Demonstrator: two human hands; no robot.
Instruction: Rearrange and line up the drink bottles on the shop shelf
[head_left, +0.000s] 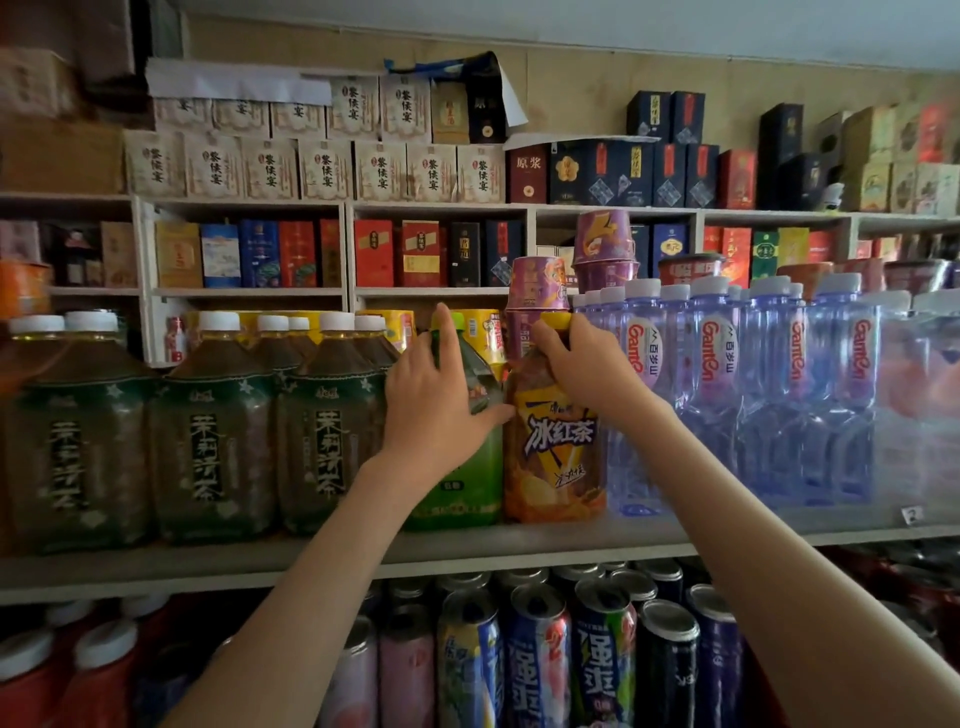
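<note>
Two large bottles stand side by side at the middle of the white shelf (519, 543). My left hand (434, 400) lies against the shoulder of the green tea bottle (462, 493), fingers fairly straight, index finger reaching up beside its green cap and thumb pointing toward the neighbour. My right hand (582, 364) grips the neck of the orange iced-tea bottle (556, 457), just under its yellow cap. Left of them stands a row of dark jasmine tea bottles (213, 441) with white caps.
Wrapped packs of clear blue water bottles (748, 395) fill the shelf to the right. Purple noodle cups (602, 249) are stacked behind. Cans (540, 660) and red bottles (98, 675) sit on the shelf below. Boxed goods fill the upper shelves.
</note>
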